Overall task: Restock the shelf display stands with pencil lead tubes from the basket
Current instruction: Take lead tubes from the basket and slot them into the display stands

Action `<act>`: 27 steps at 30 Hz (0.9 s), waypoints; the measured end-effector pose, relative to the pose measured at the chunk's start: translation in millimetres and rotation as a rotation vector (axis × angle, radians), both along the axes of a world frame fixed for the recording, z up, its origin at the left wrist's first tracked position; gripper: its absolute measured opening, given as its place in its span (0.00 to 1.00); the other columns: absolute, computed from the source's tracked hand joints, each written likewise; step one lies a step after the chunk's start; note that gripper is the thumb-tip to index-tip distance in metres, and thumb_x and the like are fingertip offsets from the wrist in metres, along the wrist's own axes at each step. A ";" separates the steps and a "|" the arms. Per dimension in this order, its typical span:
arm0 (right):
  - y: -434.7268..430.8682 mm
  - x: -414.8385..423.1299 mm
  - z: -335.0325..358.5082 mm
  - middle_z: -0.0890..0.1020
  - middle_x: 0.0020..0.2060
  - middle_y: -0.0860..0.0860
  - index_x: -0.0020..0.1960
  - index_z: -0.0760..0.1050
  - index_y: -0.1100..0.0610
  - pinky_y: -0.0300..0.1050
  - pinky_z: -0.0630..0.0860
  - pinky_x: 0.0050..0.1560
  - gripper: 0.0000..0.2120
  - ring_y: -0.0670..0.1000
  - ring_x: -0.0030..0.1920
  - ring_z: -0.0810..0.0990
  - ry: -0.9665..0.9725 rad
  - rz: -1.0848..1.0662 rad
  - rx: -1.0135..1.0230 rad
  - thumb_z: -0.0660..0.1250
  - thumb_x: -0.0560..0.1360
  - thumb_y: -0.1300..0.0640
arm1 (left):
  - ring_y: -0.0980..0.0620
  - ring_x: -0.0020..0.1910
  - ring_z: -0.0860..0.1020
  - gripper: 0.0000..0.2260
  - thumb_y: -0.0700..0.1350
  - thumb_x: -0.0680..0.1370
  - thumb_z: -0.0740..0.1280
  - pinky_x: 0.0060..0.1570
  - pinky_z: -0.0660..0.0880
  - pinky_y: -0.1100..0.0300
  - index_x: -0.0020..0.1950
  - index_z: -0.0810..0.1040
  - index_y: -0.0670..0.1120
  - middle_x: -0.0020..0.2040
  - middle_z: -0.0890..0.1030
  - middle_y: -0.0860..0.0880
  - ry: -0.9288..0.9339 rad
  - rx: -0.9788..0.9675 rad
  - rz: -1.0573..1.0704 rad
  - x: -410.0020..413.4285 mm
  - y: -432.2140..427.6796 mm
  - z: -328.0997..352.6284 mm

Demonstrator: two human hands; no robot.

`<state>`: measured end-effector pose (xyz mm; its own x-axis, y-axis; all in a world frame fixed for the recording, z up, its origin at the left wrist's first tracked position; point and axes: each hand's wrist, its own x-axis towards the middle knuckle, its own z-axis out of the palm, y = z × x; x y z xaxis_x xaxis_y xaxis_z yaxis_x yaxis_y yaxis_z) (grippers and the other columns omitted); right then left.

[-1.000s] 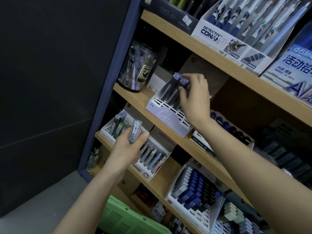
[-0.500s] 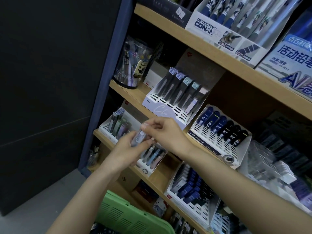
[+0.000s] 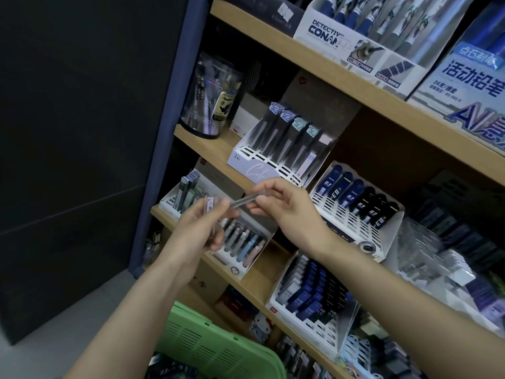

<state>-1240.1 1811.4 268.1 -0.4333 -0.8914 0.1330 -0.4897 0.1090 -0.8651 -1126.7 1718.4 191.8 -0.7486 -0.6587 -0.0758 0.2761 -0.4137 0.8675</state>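
Pencil lead tubes (image 3: 211,214), nearest first: green basket (image 3: 218,348) is sitting low centre, contents too blurred to tell. Just beyond it, left hand (image 3: 199,233) is gripping a few clear tubes, fingers curling under, thumb pressing on top. Right hand (image 3: 281,212) is pinching a single tube (image 3: 243,201) by its right end betw. thumb & forefinger, the tube's left end reaching to the bunch; touching or not, can't tell. Tubes are prob. handling light & stiff, smooth plastic so slippery, leads inside likely brittle. I'd be taking one at a time by the cap end or mid-body, gentle pinch, no dropping. Behind the hands, wooden shelf (image 3: 258,279) is carrying white slotted display stands: pastel-tube stand (image 3: 232,265) directly behind, navy/black stand (image 3: 341,228) to the right. One shelf up, further stand (image 3: 262,170) is showing dark tubes at the back w/ front slots looking free. Far top shelf (image 3: 300,64) is holding pen boxes. Dark wall (image 3: 82,132) is filling the left, grey floor (image 3: 68,324) showing below it.
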 end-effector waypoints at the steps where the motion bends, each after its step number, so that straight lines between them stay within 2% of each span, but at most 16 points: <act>1: 2.6 0.7 -0.4 0.81 0.48 0.55 0.50 0.75 0.57 0.38 0.78 0.52 0.09 0.47 0.47 0.82 0.019 -0.001 0.006 0.62 0.77 0.70 | 0.58 0.22 0.66 0.06 0.47 0.78 0.65 0.23 0.64 0.67 0.52 0.76 0.46 0.43 0.83 0.49 0.004 -0.014 0.025 -0.6 0.8 -0.5; 3: 7.2 2.0 -0.8 0.81 0.51 0.54 0.51 0.74 0.56 0.38 0.78 0.54 0.12 0.47 0.50 0.81 0.041 -0.007 0.012 0.63 0.75 0.71 | 0.58 0.22 0.66 0.03 0.43 0.78 0.65 0.22 0.64 0.68 0.50 0.75 0.46 0.33 0.77 0.50 0.019 -0.046 0.064 -1.5 1.5 -1.7; 5: 12.3 2.9 0.8 0.81 0.53 0.53 0.52 0.73 0.55 0.37 0.77 0.55 0.14 0.47 0.52 0.81 0.064 -0.010 0.018 0.66 0.73 0.72 | 0.58 0.22 0.66 0.04 0.41 0.77 0.66 0.22 0.64 0.67 0.51 0.74 0.46 0.28 0.71 0.52 0.021 -0.089 0.082 -1.9 2.6 -1.7; 7: 17.8 3.9 2.4 0.81 0.52 0.51 0.52 0.73 0.55 0.37 0.77 0.55 0.14 0.46 0.52 0.81 0.070 -0.021 0.027 0.68 0.73 0.70 | 0.58 0.22 0.66 0.05 0.40 0.77 0.66 0.22 0.64 0.67 0.52 0.74 0.47 0.28 0.71 0.52 0.009 -0.134 0.093 -2.0 5.5 -0.2; 10: 25.7 5.3 0.3 0.82 0.47 0.49 0.50 0.74 0.51 0.42 0.78 0.54 0.09 0.47 0.49 0.82 0.158 -0.079 0.081 0.70 0.73 0.63 | 0.59 0.22 0.66 0.07 0.40 0.76 0.67 0.22 0.65 0.68 0.53 0.74 0.47 0.31 0.74 0.53 -0.001 -0.164 0.106 -1.7 11.8 4.7; 13: 35.1 7.9 -2.6 0.83 0.42 0.50 0.50 0.76 0.55 0.42 0.80 0.46 0.07 0.46 0.44 0.83 0.252 -0.084 0.142 0.70 0.73 0.60 | 0.60 0.22 0.66 0.05 0.41 0.75 0.69 0.22 0.64 0.68 0.49 0.75 0.46 0.23 0.72 0.56 0.002 -0.257 0.103 -1.6 22.0 13.7; 16: 47.4 13.6 -3.6 0.82 0.41 0.50 0.51 0.75 0.55 0.38 0.80 0.43 0.10 0.45 0.41 0.82 0.311 -0.056 0.201 0.71 0.72 0.64 | 0.62 0.20 0.68 0.03 0.38 0.75 0.68 0.21 0.64 0.71 0.48 0.76 0.43 0.21 0.72 0.58 0.016 -0.366 0.073 -4.3 39.6 23.0; 19: 62.4 15.2 -4.3 0.81 0.43 0.47 0.58 0.70 0.53 0.34 0.78 0.42 0.19 0.42 0.41 0.80 0.370 -0.055 0.225 0.72 0.71 0.64 | 0.64 0.21 0.70 0.02 0.38 0.77 0.66 0.23 0.65 0.73 0.48 0.76 0.44 0.21 0.73 0.59 0.002 -0.451 0.019 -7.5 57.9 27.6; 21: 75.3 12.2 -1.5 0.81 0.44 0.47 0.58 0.68 0.53 0.34 0.77 0.42 0.19 0.40 0.40 0.80 0.313 -0.050 0.202 0.71 0.72 0.64 | 0.62 0.21 0.68 0.02 0.43 0.78 0.64 0.24 0.64 0.69 0.48 0.75 0.46 0.22 0.72 0.56 -0.025 -0.448 -0.010 -9.8 65.6 25.9; 24: 98.2 3.0 5.4 0.82 0.43 0.50 0.55 0.69 0.52 0.38 0.78 0.40 0.14 0.42 0.38 0.82 0.130 -0.084 0.162 0.68 0.75 0.65 | 0.55 0.23 0.67 0.07 0.45 0.81 0.60 0.26 0.64 0.61 0.48 0.72 0.43 0.23 0.70 0.52 -0.085 -0.373 -0.075 -13.0 72.3 21.5; 27: 124.0 -10.0 10.5 0.81 0.38 0.50 0.56 0.69 0.57 0.40 0.80 0.40 0.10 0.45 0.36 0.82 -0.079 -0.149 0.077 0.63 0.77 0.66 | 0.55 0.22 0.68 0.10 0.44 0.82 0.57 0.25 0.66 0.62 0.47 0.72 0.40 0.23 0.71 0.51 -0.124 -0.373 -0.121 -16.0 81.0 17.5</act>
<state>-1250.2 1935.4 278.6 -0.5676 -0.8228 0.0275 -0.3944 0.2424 -0.8864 -1142.7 1799.4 209.3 -0.8225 -0.5658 0.0573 0.1289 -0.0873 0.9878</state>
